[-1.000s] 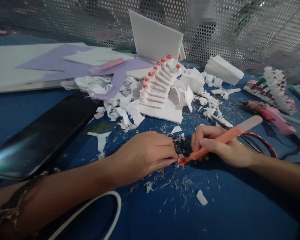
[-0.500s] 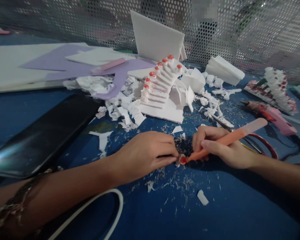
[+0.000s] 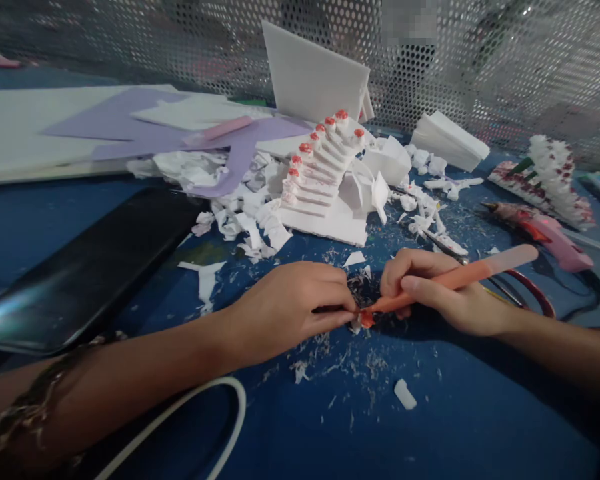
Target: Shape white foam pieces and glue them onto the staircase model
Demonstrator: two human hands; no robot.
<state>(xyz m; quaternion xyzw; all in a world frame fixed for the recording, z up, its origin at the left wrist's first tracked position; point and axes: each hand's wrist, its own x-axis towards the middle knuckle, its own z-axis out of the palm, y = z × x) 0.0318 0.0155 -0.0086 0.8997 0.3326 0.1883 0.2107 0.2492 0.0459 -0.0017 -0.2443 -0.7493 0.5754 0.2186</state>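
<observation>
My left hand (image 3: 300,300) pinches a small crumpled white paper piece (image 3: 367,319) whose facing side is coloured orange-red. An orange marker (image 3: 455,277) with a pale back end is gripped in my right hand (image 3: 430,287), and its tip touches the piece's upper edge. Behind my hands stands a small white foam staircase (image 3: 315,180), its steps lined along the left with white blobs, several of them topped in red. My fingers partly hide the paper piece.
Crumpled paper scraps (image 3: 230,213) lie left of the staircase, and a black phone (image 3: 90,267) rests at left. Red-handled scissors (image 3: 533,290) are beneath my right hand. A pink glue gun (image 3: 555,237) sits at right. A white cable (image 3: 237,413) loops in front, and a mesh panel (image 3: 180,47) stands behind.
The marker tip has shifted slightly up and left over the paper piece, and the marker lies a little flatter. My left hand keeps nearly the same place.
</observation>
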